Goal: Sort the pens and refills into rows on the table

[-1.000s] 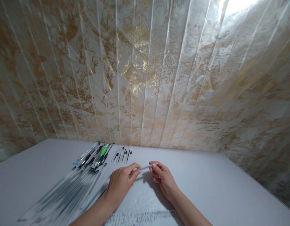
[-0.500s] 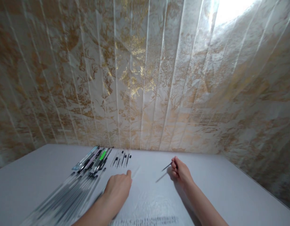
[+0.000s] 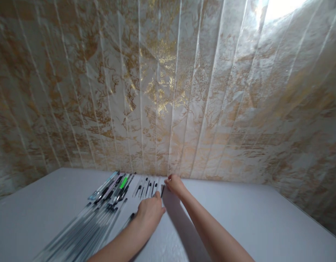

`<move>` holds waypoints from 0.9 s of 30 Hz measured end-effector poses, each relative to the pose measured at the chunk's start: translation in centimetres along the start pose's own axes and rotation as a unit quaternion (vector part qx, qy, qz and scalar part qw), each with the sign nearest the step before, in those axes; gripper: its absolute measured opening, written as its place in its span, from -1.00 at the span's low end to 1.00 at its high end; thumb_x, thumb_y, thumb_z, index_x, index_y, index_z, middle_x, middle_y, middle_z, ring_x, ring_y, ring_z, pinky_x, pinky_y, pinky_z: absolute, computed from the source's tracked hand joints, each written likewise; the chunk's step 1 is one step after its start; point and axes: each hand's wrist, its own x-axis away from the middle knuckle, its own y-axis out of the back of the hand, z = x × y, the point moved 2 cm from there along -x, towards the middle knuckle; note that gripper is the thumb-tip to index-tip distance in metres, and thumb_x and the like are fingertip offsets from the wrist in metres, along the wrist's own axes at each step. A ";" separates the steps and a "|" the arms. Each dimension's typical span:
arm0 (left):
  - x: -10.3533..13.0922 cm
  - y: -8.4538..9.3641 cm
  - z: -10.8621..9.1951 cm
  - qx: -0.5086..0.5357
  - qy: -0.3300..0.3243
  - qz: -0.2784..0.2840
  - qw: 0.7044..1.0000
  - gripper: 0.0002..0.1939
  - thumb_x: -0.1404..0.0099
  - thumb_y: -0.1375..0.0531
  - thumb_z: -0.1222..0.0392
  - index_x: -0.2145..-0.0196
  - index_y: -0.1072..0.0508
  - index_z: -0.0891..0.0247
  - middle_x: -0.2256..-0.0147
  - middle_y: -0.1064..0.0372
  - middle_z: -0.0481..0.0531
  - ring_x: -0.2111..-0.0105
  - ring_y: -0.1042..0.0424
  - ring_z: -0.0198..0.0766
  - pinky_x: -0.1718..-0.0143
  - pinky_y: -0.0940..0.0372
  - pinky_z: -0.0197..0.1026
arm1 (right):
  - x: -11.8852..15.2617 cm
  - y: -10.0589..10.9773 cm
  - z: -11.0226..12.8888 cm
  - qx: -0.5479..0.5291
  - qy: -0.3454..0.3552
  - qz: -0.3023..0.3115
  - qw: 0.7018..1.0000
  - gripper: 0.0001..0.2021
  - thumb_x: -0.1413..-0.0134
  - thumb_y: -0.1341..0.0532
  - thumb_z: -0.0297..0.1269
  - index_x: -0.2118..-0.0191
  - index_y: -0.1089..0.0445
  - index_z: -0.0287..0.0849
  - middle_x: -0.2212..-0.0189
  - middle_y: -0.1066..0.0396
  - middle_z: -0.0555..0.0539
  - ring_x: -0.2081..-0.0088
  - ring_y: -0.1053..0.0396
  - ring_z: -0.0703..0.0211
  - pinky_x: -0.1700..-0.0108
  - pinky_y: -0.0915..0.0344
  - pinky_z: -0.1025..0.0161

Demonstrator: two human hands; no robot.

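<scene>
1. The right hand (image 3: pixel 173 184) is narrow, its fingers drawn together at the upper end of a thin dark stick (image 3: pixel 162 190), which they seem to pinch.
2. That stick slants at the right end of a row of pen parts (image 3: pixel 148 189), near the far edge of the white table (image 3: pixel 246 218).
3. The left hand (image 3: pixel 150 211) is palm down over the table, just in front of the row, index finger pointing toward it. Its underside is hidden, so whether it holds anything cannot be told.
4. As for progress, a few pens appear to be lying in pieces: clear tubes, dark slender sticks and small dark caps (image 3: pixel 146 179), spread side by side.
5. Far more seem untouched: a large bundle of clear pens (image 3: pixel 77 231) with dark ends fans out on the left, and looks whole, though its near part is blurred.
6. Beyond the bundle lies a group of mixed pens (image 3: pixel 110 189), among them one with a bright green part (image 3: pixel 124 182).
7. Dark-ended pens (image 3: pixel 129 219) lie partly behind the left forearm, which hides their extent; the left hand covers the row's near right corner.
8. A gold-patterned sheet (image 3: pixel 168 91) rises behind the table.
</scene>
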 end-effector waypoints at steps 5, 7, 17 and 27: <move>0.5 -0.7 0.8 -0.012 0.000 0.013 1.000 -0.55 -0.29 -0.15 0.24 -0.11 -0.30 0.47 0.24 -0.55 0.40 0.17 -0.55 0.10 0.21 -0.39 -0.07 | 1.1 -1.4 1.3 0.093 0.037 0.013 0.995 -0.64 0.01 -0.24 -0.40 0.05 -0.36 -0.40 0.17 -0.50 -0.40 0.13 -0.45 -0.08 0.24 -0.21 0.22; 0.5 -0.8 1.0 -0.011 -0.007 0.016 1.000 -0.55 -0.29 -0.14 0.31 -0.12 -0.30 0.48 0.24 -0.55 0.39 0.18 -0.55 0.10 0.23 -0.41 -0.07 | 1.1 -1.9 1.5 0.113 0.049 0.017 0.992 -0.65 0.01 -0.18 -0.50 0.03 -0.36 -0.38 0.17 -0.51 -0.36 0.12 -0.45 -0.03 0.23 -0.22 0.26; 1.4 0.1 2.3 -0.031 -0.018 0.014 0.999 -0.58 -0.26 -0.19 0.31 -0.06 -0.41 0.51 0.28 -0.56 0.40 0.22 -0.56 0.12 0.25 -0.43 -0.05 | 1.0 -2.3 0.6 0.170 0.089 -0.011 0.981 -0.72 -0.13 -0.09 -0.50 0.06 -0.40 -0.37 0.08 -0.43 -0.33 0.07 -0.41 0.00 0.11 -0.22 0.25; 1.8 -1.3 1.6 -0.082 -0.065 -0.004 0.995 -0.47 -0.32 -0.17 0.27 -0.19 -0.26 0.60 0.36 -0.57 0.40 0.35 -0.58 0.12 0.37 -0.45 -0.05 | 5.0 -2.7 0.4 0.272 0.168 -0.043 0.947 -0.77 -0.23 -0.09 -0.36 0.07 -0.42 -0.20 0.12 -0.38 -0.21 0.05 -0.29 -0.06 0.04 -0.18 0.14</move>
